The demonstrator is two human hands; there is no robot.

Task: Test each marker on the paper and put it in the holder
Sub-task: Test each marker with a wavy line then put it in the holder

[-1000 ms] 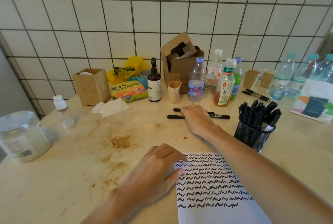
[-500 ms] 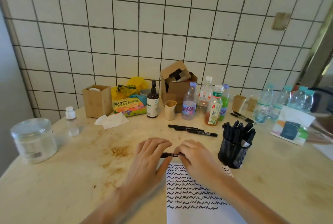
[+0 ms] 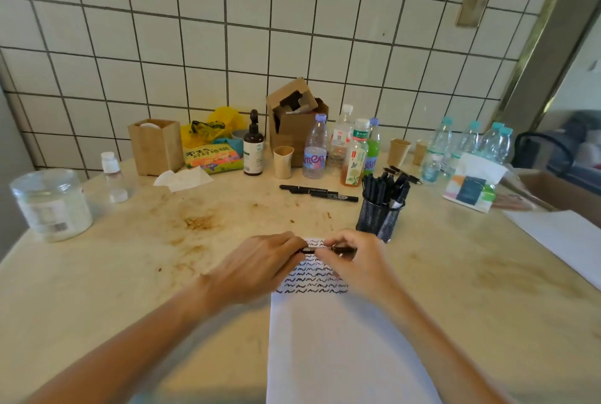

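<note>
A black marker lies level above the top of the white paper, which carries rows of black squiggles. My left hand pinches the marker's left end, and my right hand grips its barrel. Just right of my hands stands the black mesh holder, filled with several black markers. Two loose black markers rest on the table behind it, and more pens lie farther back right.
Bottles, paper cups, a cardboard box and a wooden box line the tiled wall. A clear lidded jar stands at the far left. Another white sheet and a tissue pack sit at right.
My right hand took a marker from the table and brought it back over the paper. My left hand left the paper and now pinches the marker's end. The camera pulled back.
</note>
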